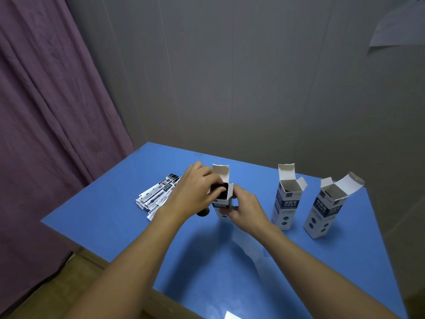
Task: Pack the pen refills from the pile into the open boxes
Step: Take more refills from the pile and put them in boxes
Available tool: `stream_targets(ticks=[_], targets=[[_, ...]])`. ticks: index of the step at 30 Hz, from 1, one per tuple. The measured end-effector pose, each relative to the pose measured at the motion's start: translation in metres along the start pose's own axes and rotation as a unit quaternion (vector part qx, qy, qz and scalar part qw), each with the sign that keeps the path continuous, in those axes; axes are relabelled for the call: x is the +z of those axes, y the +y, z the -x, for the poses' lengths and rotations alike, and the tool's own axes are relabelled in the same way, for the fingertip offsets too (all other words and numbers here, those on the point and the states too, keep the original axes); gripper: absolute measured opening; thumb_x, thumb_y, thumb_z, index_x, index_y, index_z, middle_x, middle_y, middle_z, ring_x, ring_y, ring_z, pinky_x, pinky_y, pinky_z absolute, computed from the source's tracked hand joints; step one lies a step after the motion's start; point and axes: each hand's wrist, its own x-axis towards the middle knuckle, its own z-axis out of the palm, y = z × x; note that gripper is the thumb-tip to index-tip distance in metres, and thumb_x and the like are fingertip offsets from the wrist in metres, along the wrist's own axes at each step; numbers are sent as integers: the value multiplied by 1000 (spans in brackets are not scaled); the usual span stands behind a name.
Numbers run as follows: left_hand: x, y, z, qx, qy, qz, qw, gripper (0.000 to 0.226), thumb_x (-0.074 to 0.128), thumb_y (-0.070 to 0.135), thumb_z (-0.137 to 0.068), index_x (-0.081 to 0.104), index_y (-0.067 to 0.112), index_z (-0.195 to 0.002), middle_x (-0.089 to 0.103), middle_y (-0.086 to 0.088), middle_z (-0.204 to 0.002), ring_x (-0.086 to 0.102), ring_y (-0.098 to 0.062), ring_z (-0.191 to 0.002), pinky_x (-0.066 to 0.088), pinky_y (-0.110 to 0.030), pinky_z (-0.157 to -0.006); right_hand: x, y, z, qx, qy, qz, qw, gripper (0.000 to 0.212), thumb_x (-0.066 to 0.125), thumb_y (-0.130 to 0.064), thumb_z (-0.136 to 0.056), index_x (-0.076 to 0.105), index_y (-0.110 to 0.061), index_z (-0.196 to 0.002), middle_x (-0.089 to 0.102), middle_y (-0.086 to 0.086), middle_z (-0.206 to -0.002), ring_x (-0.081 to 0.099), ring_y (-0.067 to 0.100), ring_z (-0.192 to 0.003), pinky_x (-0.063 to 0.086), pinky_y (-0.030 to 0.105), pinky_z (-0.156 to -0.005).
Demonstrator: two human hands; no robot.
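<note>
Three upright white-and-navy boxes stand open-topped on the blue table [115, 217]. My right hand [247, 209] grips the leftmost box [222, 209] by its right side and front. My left hand [195, 192] is at that box's open mouth, its fingers curled over dark refill ends that fill the opening. The pile of wrapped pen refills [156, 194] lies flat on the table to the left of my left hand, partly hidden by it. The middle box [286, 203] and the right box [326, 210] stand apart to the right, lids up.
A purple curtain [53, 111] hangs at the left, past the table's left edge. A grey wall stands close behind the table. A small dark round object [202, 212] sits on the table below my left wrist. A white scrap [232, 315] lies at the near edge.
</note>
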Motion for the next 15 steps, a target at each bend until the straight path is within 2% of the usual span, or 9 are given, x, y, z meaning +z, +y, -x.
stream_targets(ticks=[2,5,9,12,15], targets=[[-4,3,0,6,12,26,1000,13,68,27,-89,69,15,-94,62,5,-81,47,-23,-78,40,-30,-75,-1,0,0,0,-1,-2,1000,41,77,-25,-73,55,-25,-107,63,-9,-101,59,16,-98,57,41,-78],[-2,3,-1,17,21,27,999,4,70,17,-86,71,13,-85,61,3,-78,48,-24,-76,42,-32,-71,-2,-2,-1,3,-7,-6,1000,38,75,-29,-72,54,-28,-103,63,-10,-99,60,17,-97,57,43,-77],[8,-1,0,28,5,20,999,6,70,14,-83,74,15,-79,59,2,-74,48,-24,-75,45,-38,-68,-1,-7,-1,2,-13,-4,1000,40,75,-28,-72,54,-32,-105,63,-13,-100,60,14,-97,58,41,-77],[6,0,1,26,14,17,999,9,66,18,-86,74,16,-81,61,3,-75,50,-24,-76,44,-36,-69,-1,-7,2,3,-13,-4,1000,43,77,-26,-72,55,-31,-109,63,-13,-102,59,14,-97,57,40,-77],[4,-4,3,13,36,32,999,7,66,12,-86,73,12,-85,64,1,-77,51,-24,-74,42,-32,-69,-2,-7,4,3,-12,-2,1000,45,78,-26,-73,55,-29,-111,63,-11,-104,58,14,-98,57,40,-79]])
